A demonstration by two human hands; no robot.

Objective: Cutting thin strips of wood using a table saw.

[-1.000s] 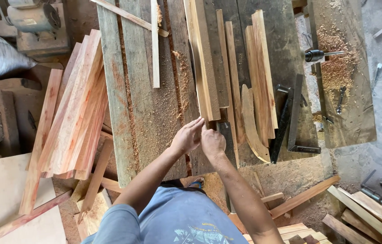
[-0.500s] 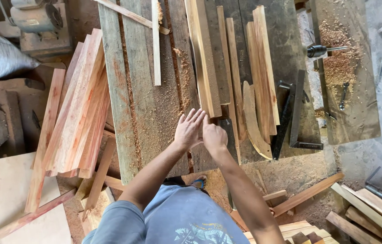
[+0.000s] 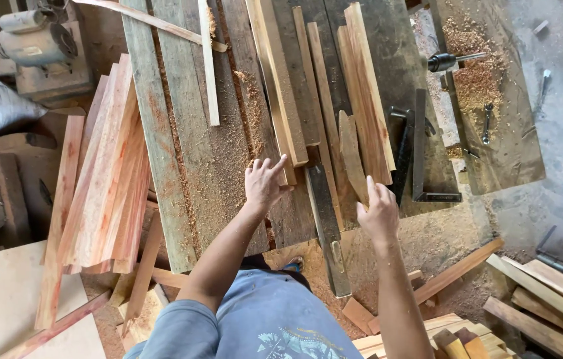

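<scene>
While left hand (image 3: 265, 183) touches slat (image 3: 278, 80), right hand (image 3: 378, 213) open.

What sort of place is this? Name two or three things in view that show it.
Probably a woodworking shop. Sawdust lies over a plank workbench, cut wood strips are stacked beside it, and a steel square sits near the right hand.

On the plank workbench (image 3: 181, 166), long wood strips (image 3: 281, 80) lie lengthwise, with a steel square (image 3: 421, 153) to their right. A stack of boards (image 3: 105, 173) leans left of the bench. The left hand (image 3: 263, 183) rests at a strip's near end; the right hand (image 3: 378, 213) hovers beside a curved offcut (image 3: 351, 156).
</scene>
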